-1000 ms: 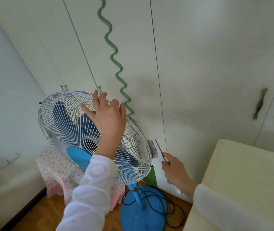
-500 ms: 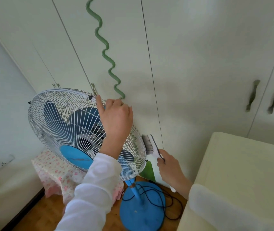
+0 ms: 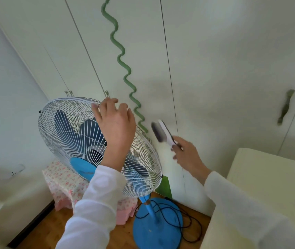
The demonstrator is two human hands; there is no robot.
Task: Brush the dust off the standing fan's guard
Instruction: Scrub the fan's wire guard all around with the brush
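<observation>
One view only, from the head camera. Standing fan (image 3: 107,159) stands on a blue base (image 3: 158,225) on the wood floor, close against the white wardrobe doors (image 3: 215,69); its white wire guard (image 3: 67,133) is tilted, face turned up and toward the wearer.

Left hand (image 3: 115,126) lies on the guard's upper rim, fingers (image 3: 107,102) curled over the top edge; it appears to steady the head, though how firmly it grips cannot be told.

Right hand (image 3: 188,155) is closed on the handle of a white brush (image 3: 162,132), bristles dark and facing left toward the guard. Brush is motion-blurred and apart from the wire, just beside the guard's right edge, its long axis running up-left from the hand.

Judgement: the guard lies left of the brush; the right hand is the working hand, and a short leftward stroke would bring bristles onto the rim.
</observation>
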